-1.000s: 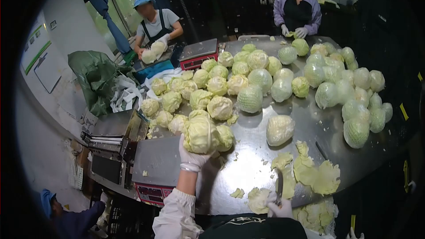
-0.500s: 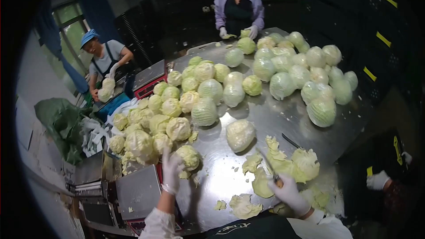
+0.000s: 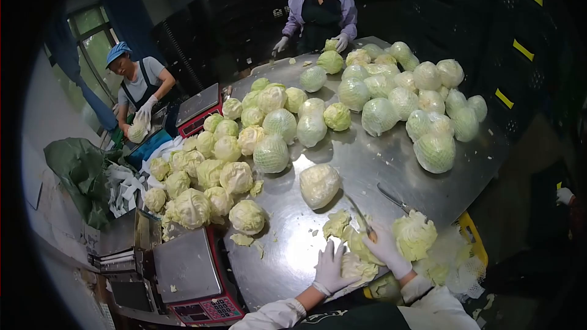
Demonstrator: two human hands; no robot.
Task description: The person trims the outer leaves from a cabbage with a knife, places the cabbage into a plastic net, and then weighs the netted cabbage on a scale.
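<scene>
My left hand [image 3: 330, 267], in a white glove, lies flat with fingers spread on the steel table [image 3: 367, 159] near its front edge, touching cut cabbage leaves [image 3: 358, 266]. Just to its right, my right hand [image 3: 386, 247] grips a knife [image 3: 362, 217] whose blade points up and left over the leaf scraps. A single pale cabbage [image 3: 319, 184] stands a little beyond the blade. Another trimmed cabbage [image 3: 246, 216] sits to the left, at the edge of a pile of trimmed cabbages [image 3: 214, 165].
A second knife [image 3: 394, 198] lies on the table beside leaf scraps [image 3: 416, 235]. Net-wrapped cabbages [image 3: 428, 98] fill the right side. A scale [image 3: 186, 266] stands at the left corner. Two people work nearby, one at the far end [image 3: 318, 6] and one at the left [image 3: 137, 88].
My left hand set a cabbage on the trimmed pile, let go and drew back to the front edge. My right hand with the knife moved up over the leaf scraps.
</scene>
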